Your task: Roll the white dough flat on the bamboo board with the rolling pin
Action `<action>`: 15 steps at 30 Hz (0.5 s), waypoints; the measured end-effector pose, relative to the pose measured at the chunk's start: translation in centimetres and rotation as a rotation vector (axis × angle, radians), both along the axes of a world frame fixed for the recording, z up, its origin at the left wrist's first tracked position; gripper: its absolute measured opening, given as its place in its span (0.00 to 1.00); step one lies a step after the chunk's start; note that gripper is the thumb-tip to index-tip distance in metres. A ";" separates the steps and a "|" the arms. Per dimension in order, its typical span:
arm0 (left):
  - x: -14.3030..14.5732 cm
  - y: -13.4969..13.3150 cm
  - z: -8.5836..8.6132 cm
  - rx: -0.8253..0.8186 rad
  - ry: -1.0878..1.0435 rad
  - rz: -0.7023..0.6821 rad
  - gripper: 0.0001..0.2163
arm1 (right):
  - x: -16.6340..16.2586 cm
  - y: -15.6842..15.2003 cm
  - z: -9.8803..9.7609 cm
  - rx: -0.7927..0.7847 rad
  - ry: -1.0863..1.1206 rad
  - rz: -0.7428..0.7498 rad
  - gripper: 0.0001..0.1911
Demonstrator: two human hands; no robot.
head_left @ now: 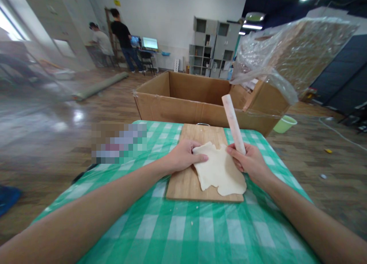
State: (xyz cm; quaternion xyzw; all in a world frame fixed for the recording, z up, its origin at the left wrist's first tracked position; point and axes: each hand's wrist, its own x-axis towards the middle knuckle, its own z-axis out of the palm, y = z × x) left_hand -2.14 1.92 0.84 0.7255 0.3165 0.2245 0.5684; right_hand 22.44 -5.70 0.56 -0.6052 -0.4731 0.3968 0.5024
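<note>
A thin, uneven sheet of pale dough hangs over a wooden cutting board, its lower edge ragged. My left hand pinches the sheet's upper left edge, thumb in front. At the upper right edge, my right hand grips the dough between thumb and fingers. That same hand also keeps a rolling pin tilted upward, dusted whitish. Whether the sheet's lower part touches the board, I cannot tell.
The board lies on a green and white checked tablecloth with small crumbs. Behind the table stands a large open cardboard box, plastic-wrapped cardboard at its right. A light green bucket is on the floor. Two people are at the back left.
</note>
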 end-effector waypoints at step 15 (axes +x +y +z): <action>-0.9 1.3 0.1 -0.449 -0.255 -0.098 0.20 | 0.3 -0.4 -1.1 -0.067 0.058 -0.025 0.23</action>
